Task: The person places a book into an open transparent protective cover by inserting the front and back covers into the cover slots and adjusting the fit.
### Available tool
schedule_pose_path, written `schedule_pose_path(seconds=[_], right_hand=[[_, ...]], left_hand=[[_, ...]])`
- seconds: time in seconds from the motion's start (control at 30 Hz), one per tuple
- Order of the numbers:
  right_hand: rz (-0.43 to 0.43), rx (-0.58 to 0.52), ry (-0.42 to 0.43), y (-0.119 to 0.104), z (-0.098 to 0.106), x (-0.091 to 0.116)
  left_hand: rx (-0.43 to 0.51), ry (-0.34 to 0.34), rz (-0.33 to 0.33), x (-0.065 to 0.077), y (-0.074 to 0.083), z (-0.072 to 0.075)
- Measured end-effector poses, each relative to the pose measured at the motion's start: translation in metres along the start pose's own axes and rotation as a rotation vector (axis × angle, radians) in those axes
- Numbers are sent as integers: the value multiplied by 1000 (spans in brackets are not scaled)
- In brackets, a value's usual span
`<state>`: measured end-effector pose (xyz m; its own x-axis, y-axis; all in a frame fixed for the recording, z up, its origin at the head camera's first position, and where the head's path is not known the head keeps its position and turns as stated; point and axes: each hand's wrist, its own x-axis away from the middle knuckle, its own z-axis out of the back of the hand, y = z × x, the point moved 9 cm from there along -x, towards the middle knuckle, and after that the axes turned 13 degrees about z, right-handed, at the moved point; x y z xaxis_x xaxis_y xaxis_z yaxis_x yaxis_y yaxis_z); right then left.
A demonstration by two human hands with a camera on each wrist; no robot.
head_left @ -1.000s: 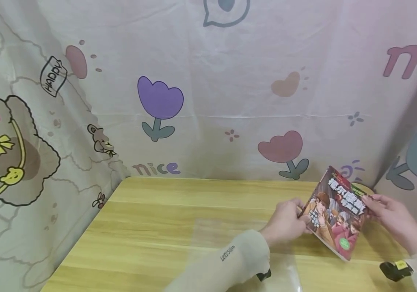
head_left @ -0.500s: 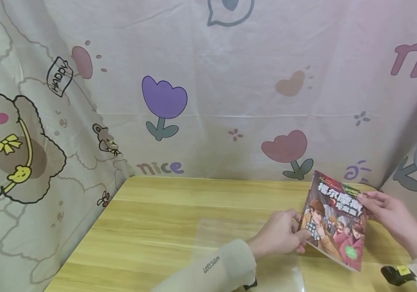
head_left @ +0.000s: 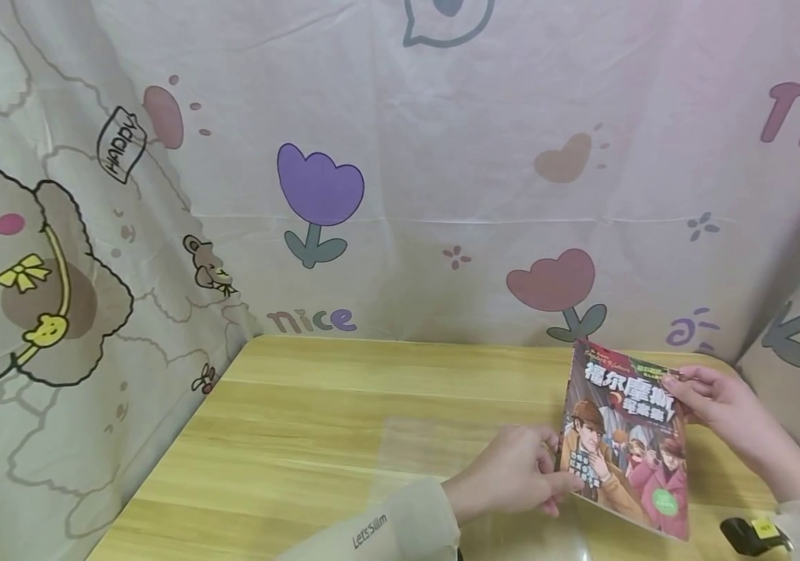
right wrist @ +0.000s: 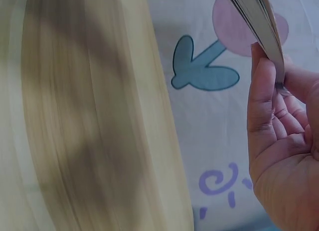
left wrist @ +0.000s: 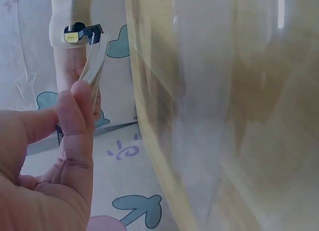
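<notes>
Both hands hold up a paperback book (head_left: pixel 624 444) with an illustrated cover, white Chinese title characters and a round green badge, at the right of the head view. My left hand (head_left: pixel 519 471) pinches its lower left edge, thumb on the cover. At the upper right edge my right hand (head_left: pixel 729 405) grips it, thumb on the front and fingers behind. The left wrist view shows the book (left wrist: pixel 97 59) edge-on beyond the left hand (left wrist: pixel 60 156). In the right wrist view, page edges of the book (right wrist: pixel 259 27) rise from between the thumb and fingers of the right hand (right wrist: pixel 284 141).
A clear plastic sheet (head_left: pixel 407 448) lies on the wood-grain table (head_left: pixel 287 421), partly under the left forearm. A printed curtain (head_left: pixel 428 156) hangs right behind the table's back edge and along the sides. A black wrist camera (head_left: pixel 750 536) sits at the right cuff.
The book has moved left and a little toward me, with both hands still holding it. It has turned to stand straighter, its cover facing me more fully. The head view has shifted slightly.
</notes>
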<state>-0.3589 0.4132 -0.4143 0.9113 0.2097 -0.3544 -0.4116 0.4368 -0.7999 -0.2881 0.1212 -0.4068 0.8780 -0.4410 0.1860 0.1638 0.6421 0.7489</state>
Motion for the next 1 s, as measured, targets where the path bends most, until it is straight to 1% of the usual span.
schedule_pose_path(seconds=[0.1,0.17,0.3,0.4,0.57,0.7,0.8,0.9,0.93,1.0], right_hand=[[24,7,-3,-7,-6,-2],[36,4,-2,-11,-11,-4],[30,-1,-22,-17,-21,-6],[19,17,-40,-19,-28,-4],[3,30,-74,-25,-44,-4],[0,22,-95,-33,-59,-7],[9,10,-105,-36,-68,-7],[30,4,-123,-40,-78,-7],[34,6,-129,-40,-81,-7],[44,7,-141,-42,-87,-8]], left_hand=[[63,-12,-1,7,-5,2],[81,-14,-2,12,-7,3],[175,-33,53,19,-16,4],[219,-44,82,25,-23,2],[229,-67,69,36,-33,3],[184,-62,44,47,-40,7],[213,-79,64,53,-48,7],[264,-95,108,58,-57,8],[265,-96,118,60,-60,9],[231,-82,127,62,-63,12]])
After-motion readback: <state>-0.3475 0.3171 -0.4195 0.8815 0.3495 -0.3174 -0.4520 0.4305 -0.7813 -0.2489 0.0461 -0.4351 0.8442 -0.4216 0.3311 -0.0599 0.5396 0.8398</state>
